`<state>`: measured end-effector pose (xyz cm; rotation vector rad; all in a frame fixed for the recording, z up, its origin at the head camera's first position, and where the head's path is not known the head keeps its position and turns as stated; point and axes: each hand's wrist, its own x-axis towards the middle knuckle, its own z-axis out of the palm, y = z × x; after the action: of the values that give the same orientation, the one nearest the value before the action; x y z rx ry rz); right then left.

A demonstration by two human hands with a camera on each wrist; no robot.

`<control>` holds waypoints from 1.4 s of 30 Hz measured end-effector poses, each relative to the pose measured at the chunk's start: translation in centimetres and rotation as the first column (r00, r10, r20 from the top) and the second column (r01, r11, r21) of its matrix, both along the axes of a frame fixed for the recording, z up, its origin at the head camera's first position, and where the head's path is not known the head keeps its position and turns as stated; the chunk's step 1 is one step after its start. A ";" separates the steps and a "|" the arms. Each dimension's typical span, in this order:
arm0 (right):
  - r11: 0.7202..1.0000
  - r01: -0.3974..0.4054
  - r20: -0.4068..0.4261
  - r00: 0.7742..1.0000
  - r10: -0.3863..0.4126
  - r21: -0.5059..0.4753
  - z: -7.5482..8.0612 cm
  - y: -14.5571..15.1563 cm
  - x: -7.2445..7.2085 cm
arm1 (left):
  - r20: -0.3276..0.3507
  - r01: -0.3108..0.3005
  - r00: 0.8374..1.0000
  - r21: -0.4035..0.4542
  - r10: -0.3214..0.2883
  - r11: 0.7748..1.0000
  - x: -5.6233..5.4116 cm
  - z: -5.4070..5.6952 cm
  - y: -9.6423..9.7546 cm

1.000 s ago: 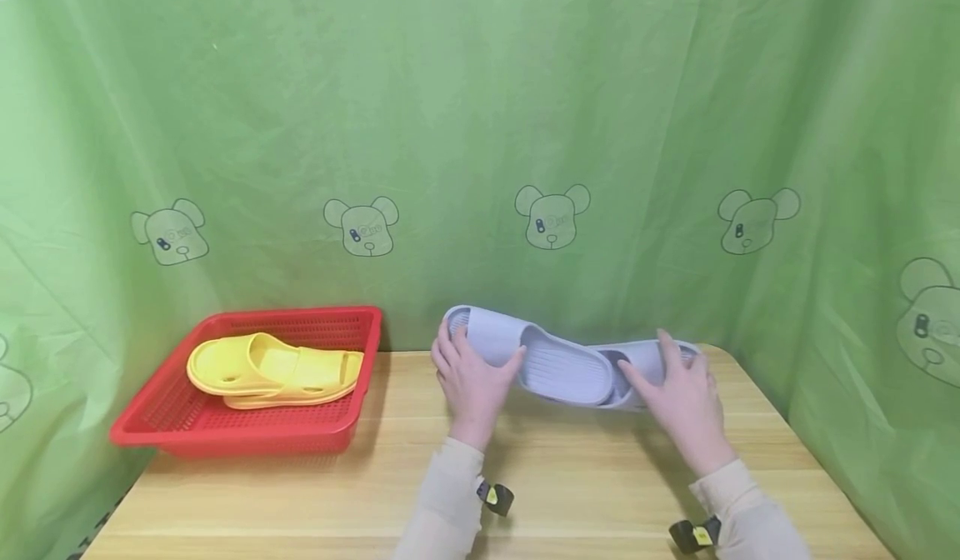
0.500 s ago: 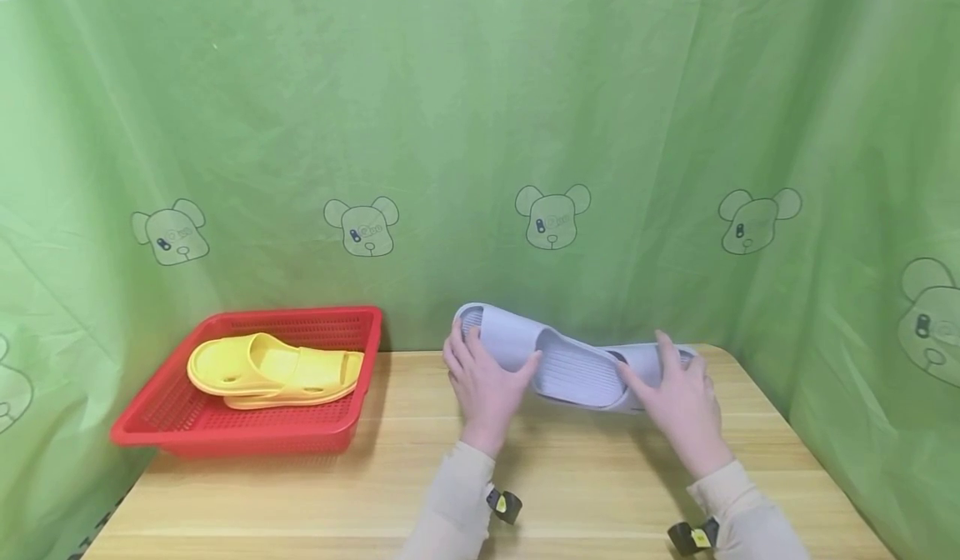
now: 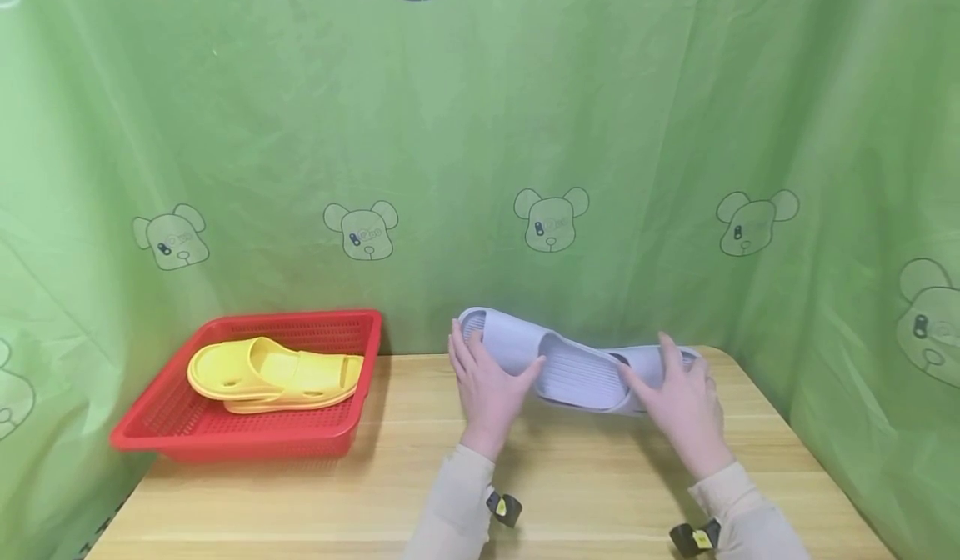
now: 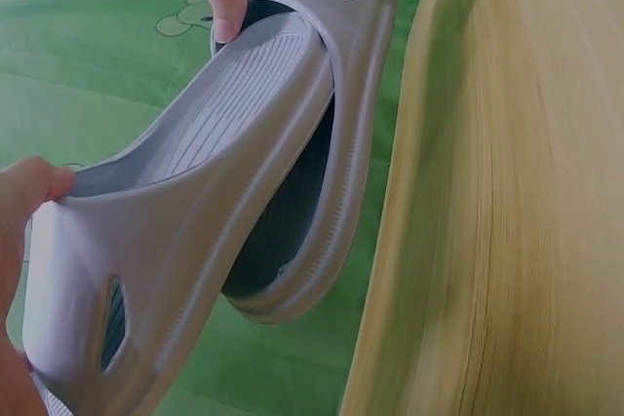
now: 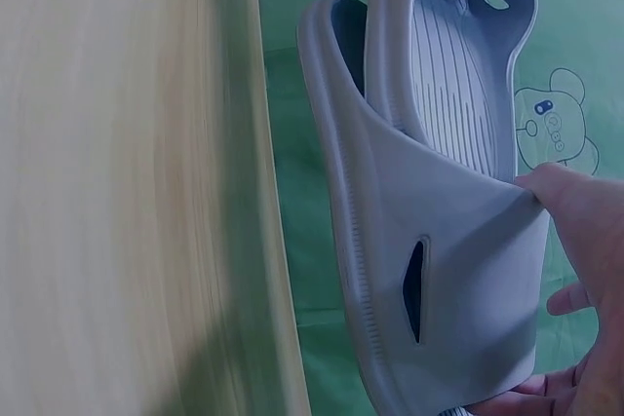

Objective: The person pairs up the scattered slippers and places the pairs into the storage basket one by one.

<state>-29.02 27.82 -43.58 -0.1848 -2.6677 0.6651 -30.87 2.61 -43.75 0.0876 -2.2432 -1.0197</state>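
Left hand [image 3: 489, 392] and its gripped lilac slipper [image 3: 577, 372] have shifted toward the right hand [image 3: 684, 402], gripping the mate [image 3: 643, 363]; toes point outward, axes nearly aligned. Left of both hands, a red basket [image 3: 240, 444] holds yellow slippers [image 3: 273, 372].

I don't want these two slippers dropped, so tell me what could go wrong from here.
The tucked slipper, held by the left hand, has its heel end inside the outer slipper, gripped by the right hand; it could slide out if the hands move apart.

The pair appears raised near the far edge of the table, so a loosened grip might drop a slipper onto or behind it.
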 end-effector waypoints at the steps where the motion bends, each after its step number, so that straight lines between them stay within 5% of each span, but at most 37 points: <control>1: 1.000 0.002 0.004 1.000 -0.002 0.000 0.0 0.1 0.0 | -0.001 0.006 1.000 0.006 -0.006 1.000 0.0 0.0 0.0; 10: 1.000 0.006 0.024 1.000 -0.007 0.013 -0.1 0.9 -0.2 | 0.103 0.083 0.991 0.033 -0.086 0.996 0.3 0.4 -0.5; 20: 0.999 0.030 0.012 0.999 -0.030 0.024 -0.4 1.8 -0.4 | 0.302 0.170 0.942 -0.052 -0.147 0.984 0.2 0.6 -1.6; 42: 0.998 0.050 -0.018 0.999 -0.049 0.030 0.2 2.1 -0.2 | 0.401 0.197 0.909 -0.167 -0.116 0.966 0.7 0.7 -1.2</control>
<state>-29.19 29.89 -43.41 -0.2346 -2.6461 0.6069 -30.14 1.42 -43.02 0.0189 -2.7461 -0.9075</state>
